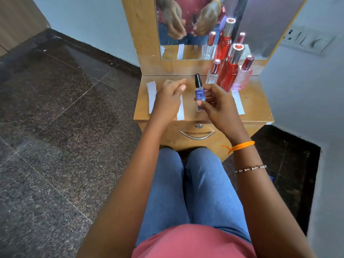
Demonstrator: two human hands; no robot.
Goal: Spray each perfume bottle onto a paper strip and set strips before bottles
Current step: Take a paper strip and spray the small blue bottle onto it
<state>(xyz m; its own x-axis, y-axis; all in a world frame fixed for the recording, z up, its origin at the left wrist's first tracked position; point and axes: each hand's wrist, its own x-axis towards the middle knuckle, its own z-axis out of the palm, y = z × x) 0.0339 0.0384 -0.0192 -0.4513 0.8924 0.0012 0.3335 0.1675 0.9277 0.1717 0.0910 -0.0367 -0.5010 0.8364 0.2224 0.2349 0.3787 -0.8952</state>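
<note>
Upright above the desk's [256, 107] middle, the blue perfume bottle [199, 94] is pinched by the right hand [216, 103]; beside it the left hand [170, 98] hovers loosely curled, holding nothing, over a paper strip [180, 110].

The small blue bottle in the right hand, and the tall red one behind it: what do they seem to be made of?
The small blue bottle looks like clear glass or plastic, glossy, with a matte black sprayer; which one, I cannot tell. The right hand grips it. The tall red bottle looks like ribbed, see-through glass or plastic with a mirror-bright metallic cap, judging by its sharp highlights.
</note>
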